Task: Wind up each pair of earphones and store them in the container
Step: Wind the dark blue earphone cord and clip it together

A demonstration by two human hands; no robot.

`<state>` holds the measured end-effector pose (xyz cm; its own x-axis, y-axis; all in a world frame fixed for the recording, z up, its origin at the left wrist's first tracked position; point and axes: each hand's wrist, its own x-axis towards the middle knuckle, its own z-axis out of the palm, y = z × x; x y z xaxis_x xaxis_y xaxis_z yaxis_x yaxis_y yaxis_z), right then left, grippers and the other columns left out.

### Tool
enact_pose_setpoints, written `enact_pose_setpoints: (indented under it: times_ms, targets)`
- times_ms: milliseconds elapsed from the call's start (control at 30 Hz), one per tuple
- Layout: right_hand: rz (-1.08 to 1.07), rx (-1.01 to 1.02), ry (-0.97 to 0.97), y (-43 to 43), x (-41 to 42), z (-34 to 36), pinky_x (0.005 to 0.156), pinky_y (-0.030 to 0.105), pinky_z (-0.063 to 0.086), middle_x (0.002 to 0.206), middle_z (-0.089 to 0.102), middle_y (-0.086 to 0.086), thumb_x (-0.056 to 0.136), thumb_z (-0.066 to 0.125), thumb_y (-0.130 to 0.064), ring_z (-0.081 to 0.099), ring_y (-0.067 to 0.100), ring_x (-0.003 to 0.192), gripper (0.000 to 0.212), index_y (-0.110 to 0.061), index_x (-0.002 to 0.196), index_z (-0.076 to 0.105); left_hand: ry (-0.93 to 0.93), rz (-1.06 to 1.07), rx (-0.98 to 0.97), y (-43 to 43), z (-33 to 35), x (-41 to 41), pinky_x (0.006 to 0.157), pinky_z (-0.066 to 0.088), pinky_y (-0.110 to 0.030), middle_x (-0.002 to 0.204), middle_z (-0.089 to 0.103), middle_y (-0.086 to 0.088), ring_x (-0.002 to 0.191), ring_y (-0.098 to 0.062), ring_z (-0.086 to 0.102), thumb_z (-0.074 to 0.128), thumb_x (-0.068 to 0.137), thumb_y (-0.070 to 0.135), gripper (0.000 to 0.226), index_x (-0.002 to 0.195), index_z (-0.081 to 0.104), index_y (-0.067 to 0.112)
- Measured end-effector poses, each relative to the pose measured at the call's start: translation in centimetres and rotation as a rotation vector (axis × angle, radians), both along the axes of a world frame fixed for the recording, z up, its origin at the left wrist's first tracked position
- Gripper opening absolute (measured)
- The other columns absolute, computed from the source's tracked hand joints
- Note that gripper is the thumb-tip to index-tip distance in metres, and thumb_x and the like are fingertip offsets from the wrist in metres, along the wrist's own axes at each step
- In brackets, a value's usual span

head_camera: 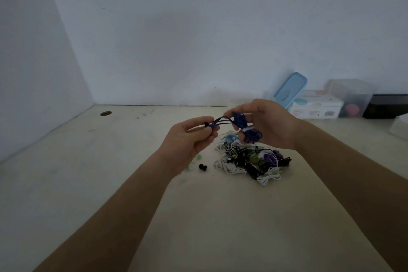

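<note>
Cream tabletop (pixel 88 183) fills the near half, with both bare forearms coming in from 6 o'clock. A small black earbud tip (pixel 202 167) lies loose on it, at 9 o'clock of the earphone pile (pixel 249 161). A few pale green bits (pixel 199 157) sit just beside the tip at 12 o'clock. The pile is a tangle of white, black, purple and green cords, resting on the tabletop under the right hand. Both hands are raised off the surface above it. Left hand (pixel 187 139): grip together, thumb and fingertips pinching the bud end of the blue earphones (pixel 242 126). Right hand (pixel 271 123): grip curled round the wound blue bundle, which has a white band across its middle and loops sticking out at 12 and 6 o'clock. A short run of blue cord (pixel 220 122) spans the gap between the hands, from 9 to 3 o'clock. Farther back, a round hole (pixel 106 113) sits in the tabletop at 10 o'clock. Along the back edge at 2 o'clock a light blue lid (pixel 289 89) leans tilted, with a white printed box (pixel 315 106) just beside it. Next along is a clear plastic container (pixel 353 95) with something pink inside, well apart from the blue earphones. A black box (pixel 386 106) sits at the frame edge. Plain white wall (pixel 198 28) behind, its corner at 10 o'clock.
</note>
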<state>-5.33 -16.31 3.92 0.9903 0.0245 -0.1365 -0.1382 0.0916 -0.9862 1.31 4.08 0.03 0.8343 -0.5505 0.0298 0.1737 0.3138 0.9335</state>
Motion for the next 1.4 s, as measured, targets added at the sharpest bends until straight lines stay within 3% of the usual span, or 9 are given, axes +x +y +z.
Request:
enact_pose_setpoints:
  times_ms: [167,300,433,533,733,933,1100,1267,1400]
  targets:
    - [0.054,-0.280,0.063,2.3,-1.2,-0.5,0.062,0.036,0.054,0.079,0.055,0.012,0.092,0.055,-0.056,0.059,0.030,0.063,0.056,-0.007,0.117,0.064,-0.212,0.031,0.195,1.6,0.5,-0.6,0.080,0.057,-0.024,0.102,0.075,-0.014,0.088,-0.023,0.073,0.068,0.086,-0.005,0.024,0.107,0.071,0.007]
    - [0.079,-0.461,-0.015,3.6,-1.8,-1.0,0.080,0.050,0.055,0.073,0.063,0.013,0.094,0.055,-0.055,0.067,0.038,0.070,0.054,-0.003,0.104,0.064,-0.387,0.061,0.389,1.7,0.7,-1.8,0.076,0.059,-0.023,0.090,0.077,-0.010,0.081,-0.017,0.073,0.075,0.081,-0.001,0.027,0.106,0.070,0.007]
    - [0.081,-0.676,-0.053,4.1,-2.4,-1.6,0.086,0.044,0.052,0.072,0.072,0.011,0.099,0.055,-0.042,0.073,0.035,0.082,0.038,-0.005,0.090,0.063,-0.502,0.070,0.464,1.3,0.4,-2.8,0.068,0.057,-0.020,0.084,0.077,-0.007,0.076,-0.017,0.074,0.080,0.074,-0.003,0.026,0.096,0.070,0.005]
    - [0.100,-0.625,-0.027,3.7,-3.0,-2.1,0.088,0.047,0.055,0.074,0.072,0.012,0.101,0.055,-0.032,0.075,0.032,0.079,0.029,-0.005,0.093,0.062,-0.530,0.098,0.485,1.2,0.1,-3.3,0.065,0.053,-0.016,0.086,0.077,-0.004,0.076,-0.019,0.074,0.084,0.072,0.000,0.025,0.092,0.071,0.007]
    - [0.018,-0.543,-0.082,2.8,-3.8,-2.8,0.066,0.037,0.058,0.072,0.072,0.014,0.101,0.056,-0.024,0.073,0.033,0.070,0.013,-0.012,0.100,0.063,-0.344,-0.002,0.385,1.7,-0.2,-3.9,0.076,0.059,-0.025,0.095,0.077,-0.004,0.085,-0.018,0.075,0.076,0.083,0.002,0.021,0.102,0.070,0.009]
    - [-0.110,-0.422,-0.161,2.6,-3.7,-3.4,0.057,0.026,0.055,0.090,0.076,0.008,0.095,0.065,-0.017,0.072,0.022,0.075,0.007,-0.011,0.091,0.064,-0.470,0.017,0.532,1.6,-1.7,-4.3,0.069,0.056,-0.019,0.086,0.077,-0.008,0.076,-0.016,0.072,0.080,0.077,0.000,0.017,0.091,0.073,0.006]
    - [-0.051,-0.542,-0.177,2.5,-3.4,-4.2,0.075,0.035,0.061,0.088,0.076,0.013,0.089,0.070,-0.006,0.073,0.031,0.083,0.011,-0.005,0.097,0.063,-0.475,0.013,0.538,1.1,-2.1,-4.4,0.063,0.054,-0.019,0.087,0.076,-0.012,0.067,-0.013,0.070,0.077,0.077,-0.005,0.017,0.090,0.073,0.004]
    - [0.016,-0.769,-0.231,2.3,-3.5,-4.7,0.086,0.031,0.059,0.095,0.076,0.001,0.081,0.076,-0.005,0.073,0.012,0.087,0.023,-0.015,0.100,0.066,-0.528,0.015,0.584,0.9,-2.3,-4.5,0.067,0.053,-0.016,0.085,0.077,-0.004,0.073,-0.012,0.073,0.080,0.075,-0.003,0.018,0.088,0.074,0.008]
    - [0.082,-0.853,-0.231,2.4,-3.9,-4.4,0.081,0.023,0.059,0.097,0.076,-0.003,0.075,0.082,-0.006,0.072,0.007,0.082,0.035,-0.019,0.104,0.067,-0.491,0.022,0.562,0.8,-2.3,-4.6,0.067,0.052,-0.015,0.086,0.077,-0.005,0.075,-0.013,0.073,0.081,0.074,-0.002,0.019,0.088,0.074,0.008]
